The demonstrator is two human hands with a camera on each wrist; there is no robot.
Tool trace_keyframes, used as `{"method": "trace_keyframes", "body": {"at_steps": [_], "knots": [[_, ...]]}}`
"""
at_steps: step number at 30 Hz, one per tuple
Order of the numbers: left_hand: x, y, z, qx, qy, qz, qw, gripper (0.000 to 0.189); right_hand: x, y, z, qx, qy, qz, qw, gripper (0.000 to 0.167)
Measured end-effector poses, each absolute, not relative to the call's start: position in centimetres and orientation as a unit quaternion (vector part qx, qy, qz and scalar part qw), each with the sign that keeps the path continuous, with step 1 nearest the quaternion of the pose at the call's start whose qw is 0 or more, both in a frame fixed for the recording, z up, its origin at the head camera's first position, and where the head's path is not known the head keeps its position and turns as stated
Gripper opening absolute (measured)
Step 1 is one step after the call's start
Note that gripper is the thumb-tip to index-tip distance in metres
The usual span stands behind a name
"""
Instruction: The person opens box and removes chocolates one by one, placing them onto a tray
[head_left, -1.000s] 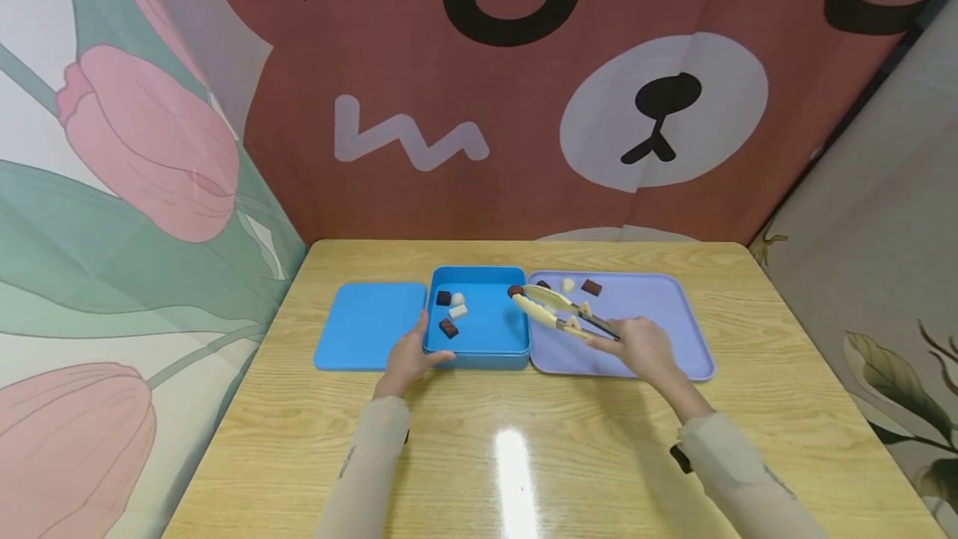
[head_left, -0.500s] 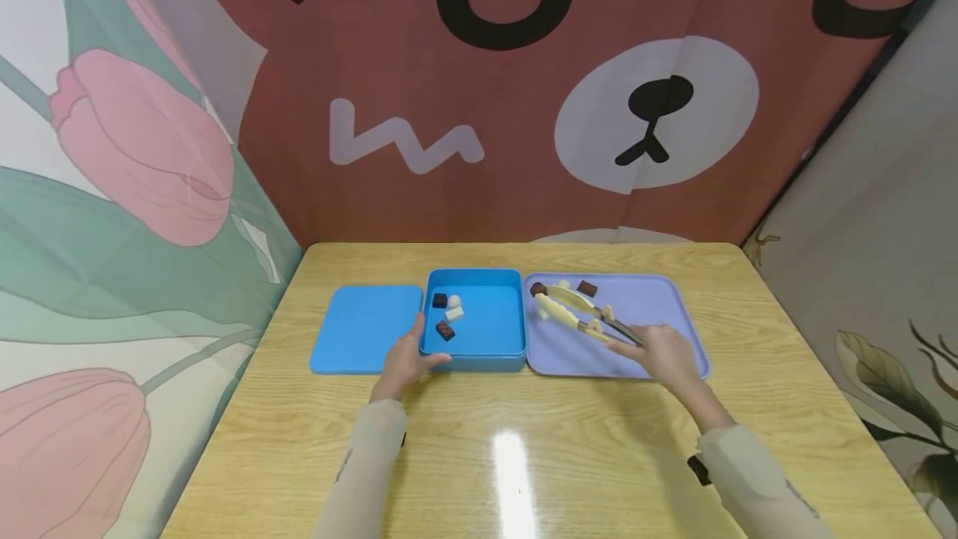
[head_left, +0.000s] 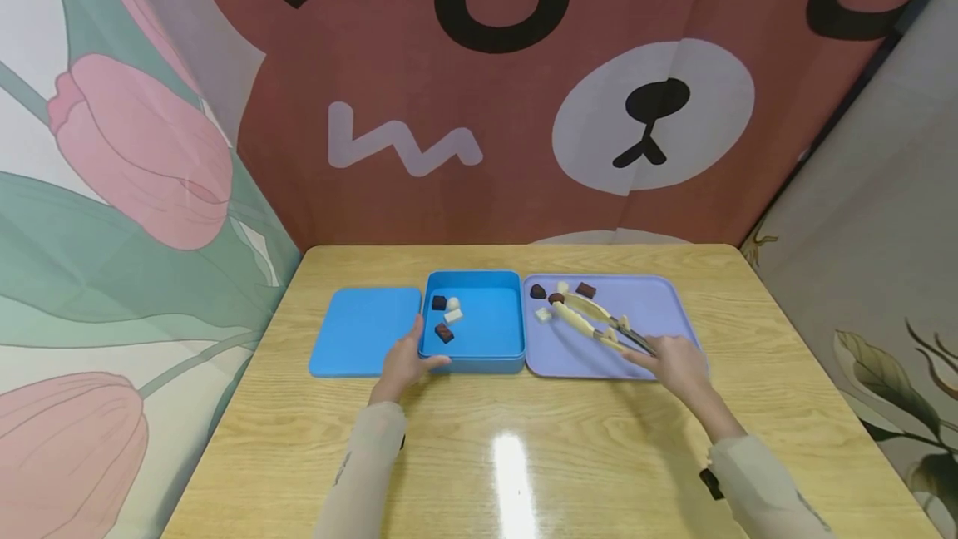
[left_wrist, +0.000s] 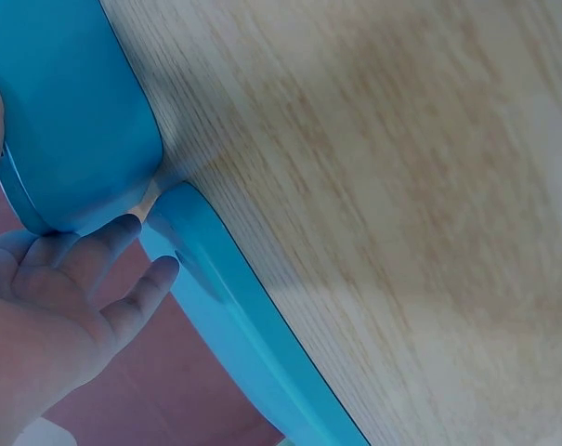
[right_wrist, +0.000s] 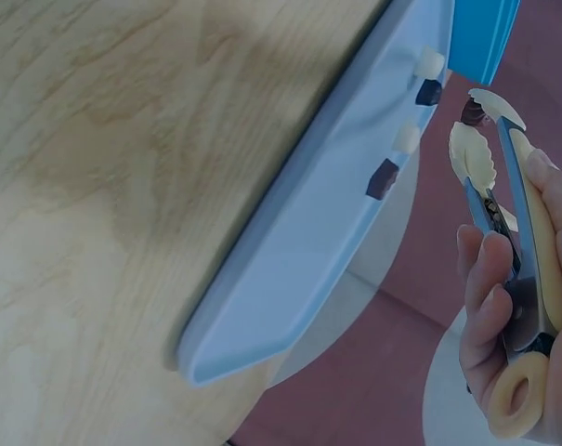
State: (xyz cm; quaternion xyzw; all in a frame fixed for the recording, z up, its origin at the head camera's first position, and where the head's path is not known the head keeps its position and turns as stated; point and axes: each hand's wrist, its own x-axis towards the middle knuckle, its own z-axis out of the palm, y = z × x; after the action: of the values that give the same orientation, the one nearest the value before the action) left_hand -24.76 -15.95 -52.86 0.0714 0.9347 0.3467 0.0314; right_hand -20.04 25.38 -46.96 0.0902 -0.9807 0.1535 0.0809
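My right hand (head_left: 679, 366) grips cream-tipped tongs (head_left: 599, 329) over the lilac tray. Between the tong tips sits a brown chocolate (head_left: 556, 299), also seen in the right wrist view (right_wrist: 473, 112). A dark chocolate (head_left: 538, 292), a white piece (head_left: 543, 315), a cream piece (head_left: 563, 287) and a brown block (head_left: 586, 290) lie on the tray (head_left: 651, 314). At the front left corner of the blue box (head_left: 490, 323), my left hand (head_left: 404, 366) rests with extended fingers along its side and thumb at its front. Several dark and white chocolates (head_left: 449, 316) lie in the box's left half.
A flat blue lid (head_left: 367, 331) lies just left of the box. The tray stands against the box's right side. All rest on a wooden table (head_left: 464, 456), with a printed bear curtain (head_left: 404, 206) behind its far edge.
My right hand has moved the tongs and the brown chocolate rightward from the box's right edge to over the tray. My left hand stays at the box corner.
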Motion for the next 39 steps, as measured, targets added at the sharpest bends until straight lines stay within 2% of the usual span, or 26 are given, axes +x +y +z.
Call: {"method": "trace_keyframes", "body": {"at_steps": [7, 39], "knots": [[-24.7, -16.0, -52.8, 0.075, 0.934, 0.349, 0.026, 0.101, -19.8, 26.1, -47.6, 0.068, -0.985, 0.146, 0.064, 0.046], [-24.6, -15.9, -52.7, 0.064, 0.932, 0.356, 0.038, 0.1, -19.9, 26.8, -49.1, 0.034, -0.992, 0.123, 0.018, 0.043]]}}
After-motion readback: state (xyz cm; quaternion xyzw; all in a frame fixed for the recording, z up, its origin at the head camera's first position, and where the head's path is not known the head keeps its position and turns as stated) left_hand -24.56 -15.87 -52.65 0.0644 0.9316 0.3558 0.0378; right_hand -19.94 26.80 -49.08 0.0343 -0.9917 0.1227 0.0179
